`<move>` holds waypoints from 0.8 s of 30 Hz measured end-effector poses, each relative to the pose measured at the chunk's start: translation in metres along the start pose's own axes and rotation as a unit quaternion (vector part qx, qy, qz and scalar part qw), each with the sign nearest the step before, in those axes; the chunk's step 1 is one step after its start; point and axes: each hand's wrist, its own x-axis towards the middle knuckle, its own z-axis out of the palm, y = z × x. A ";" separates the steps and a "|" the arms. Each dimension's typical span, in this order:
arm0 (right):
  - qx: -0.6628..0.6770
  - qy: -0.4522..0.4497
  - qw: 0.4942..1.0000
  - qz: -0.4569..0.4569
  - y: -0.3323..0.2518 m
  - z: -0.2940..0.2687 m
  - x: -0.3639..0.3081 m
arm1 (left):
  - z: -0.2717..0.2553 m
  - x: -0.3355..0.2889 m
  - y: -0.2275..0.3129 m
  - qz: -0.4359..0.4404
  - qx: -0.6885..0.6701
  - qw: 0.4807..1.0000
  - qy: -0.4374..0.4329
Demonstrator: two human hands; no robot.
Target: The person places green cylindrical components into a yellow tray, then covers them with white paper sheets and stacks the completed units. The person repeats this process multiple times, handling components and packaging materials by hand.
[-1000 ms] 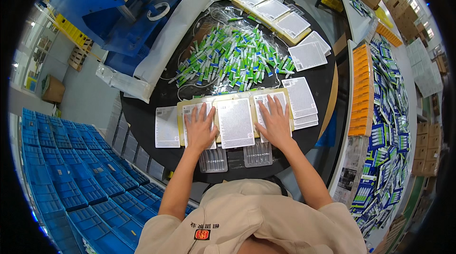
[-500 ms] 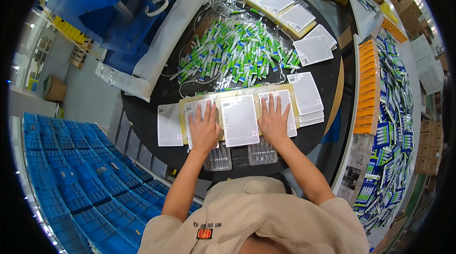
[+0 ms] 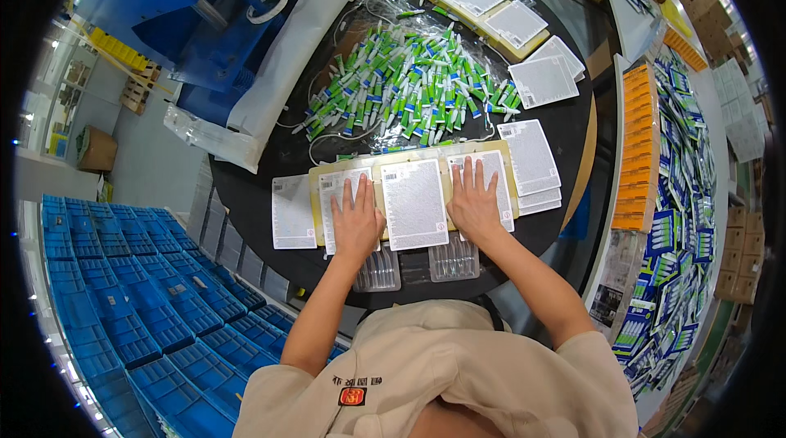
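My left hand (image 3: 356, 221) lies with fingers outstretched on a white printed card (image 3: 329, 186). Under my right hand (image 3: 475, 205), also flat with its fingers extended, is another white card (image 3: 501, 172). Both cards rest on a long yellow holder (image 3: 438, 155) at the near side of a round black table. Between my hands a third card (image 3: 415, 205) lies untouched on the holder. Two clear ribbed plastic trays, a left one (image 3: 377, 276) and a right one (image 3: 453, 264), stick out from below the cards toward me.
Beyond the holder sits a heap of small green-and-white tubes (image 3: 401, 90). Loose cards flank the holder, one at left (image 3: 293, 217) and several at right (image 3: 528, 155). Another yellow holder (image 3: 516, 51) with cards stands farther back. Blue bins (image 3: 123, 307) fill the lower left; packaged goods (image 3: 667, 274) cover the right-hand table.
Both hands stay flat on the same cards, with the right fingers drawn slightly closer together. The whole view has shifted a little.
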 end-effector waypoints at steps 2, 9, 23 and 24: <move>-0.016 0.005 1.000 -0.018 0.002 -0.001 0.002 | -0.001 0.000 -0.001 0.002 0.004 1.000 0.005; 0.052 0.036 0.998 -0.021 0.014 0.007 -0.004 | 0.000 0.002 0.002 -0.002 0.046 0.998 -0.037; 0.134 0.068 0.988 -0.021 0.029 0.003 -0.012 | -0.016 0.012 0.010 0.051 0.118 0.986 -0.106; 0.157 0.093 0.983 -0.020 0.026 -0.001 -0.012 | -0.017 0.013 0.011 0.051 0.143 0.984 -0.096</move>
